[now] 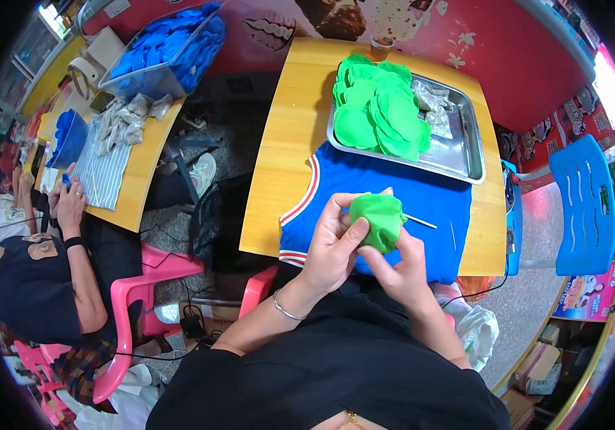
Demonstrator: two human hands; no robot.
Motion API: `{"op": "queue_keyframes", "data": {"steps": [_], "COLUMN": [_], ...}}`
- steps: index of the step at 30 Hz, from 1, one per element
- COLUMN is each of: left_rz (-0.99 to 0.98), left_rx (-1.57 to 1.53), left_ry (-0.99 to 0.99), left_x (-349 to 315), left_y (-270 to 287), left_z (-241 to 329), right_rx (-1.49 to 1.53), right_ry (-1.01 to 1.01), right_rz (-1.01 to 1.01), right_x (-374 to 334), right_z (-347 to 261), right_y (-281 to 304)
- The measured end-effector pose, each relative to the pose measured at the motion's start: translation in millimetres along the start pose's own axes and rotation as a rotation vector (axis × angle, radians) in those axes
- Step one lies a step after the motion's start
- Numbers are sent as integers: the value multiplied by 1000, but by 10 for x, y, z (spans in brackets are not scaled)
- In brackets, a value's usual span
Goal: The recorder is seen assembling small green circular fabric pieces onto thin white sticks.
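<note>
Between my two hands is a bunched green fabric piece [379, 218]. My left hand [334, 247] grips its left side with the thumb on top. On its lower right, my right hand [402, 266] pinches the cloth with thumb and fingers. Beneath them, a blue sleeveless jersey [364, 168] with white and red trim covers the table's near part. A thin white stick [420, 221] shows just right of the green cloth; I cannot tell if it touches my fingers. Farther right lies a thin needle-like piece [453, 235]. Whatever is inside the gathered cloth is hidden.
A metal tray [473, 154] on the wooden table [271, 172] holds stacked green fabric rounds [379, 107] and small filled bags [433, 107]. Behind it stands a cup [381, 48]. Left, a person [42, 287] works at another table with a blue-filled bin [167, 61]. A blue chair [583, 204] stands right.
</note>
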State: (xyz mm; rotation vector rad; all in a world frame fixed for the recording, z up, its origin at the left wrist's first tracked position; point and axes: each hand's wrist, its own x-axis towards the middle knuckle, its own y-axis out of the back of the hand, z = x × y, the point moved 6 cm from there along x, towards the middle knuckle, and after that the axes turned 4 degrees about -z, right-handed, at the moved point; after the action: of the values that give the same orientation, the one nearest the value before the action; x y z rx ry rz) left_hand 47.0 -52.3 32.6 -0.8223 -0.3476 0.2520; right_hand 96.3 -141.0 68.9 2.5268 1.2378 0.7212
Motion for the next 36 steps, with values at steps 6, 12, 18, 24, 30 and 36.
{"op": "queue_keyframes", "data": {"steps": [6, 12, 18, 24, 30, 36], "left_rz": [-66, 162, 191, 236, 363, 275], "left_rx": [-40, -176, 2, -7, -73, -116], "left_ry": [129, 220, 105, 95, 183, 153], "left_x": [74, 103, 161, 139, 101, 117], "left_y": [-127, -2, -36, 77, 244, 212], "left_z": [-125, -232, -152, -142, -179, -157], "right_rx": [619, -636, -737, -692, -665, -606], "right_ry": [-264, 147, 110, 101, 61, 64], "right_rz": [-37, 9, 47, -2, -28, -40], "right_x": [-145, -77, -53, -106, -53, -57], "right_z": [308, 21, 32, 185, 82, 113], "right_y": [-83, 27, -19, -211, -292, -275]}}
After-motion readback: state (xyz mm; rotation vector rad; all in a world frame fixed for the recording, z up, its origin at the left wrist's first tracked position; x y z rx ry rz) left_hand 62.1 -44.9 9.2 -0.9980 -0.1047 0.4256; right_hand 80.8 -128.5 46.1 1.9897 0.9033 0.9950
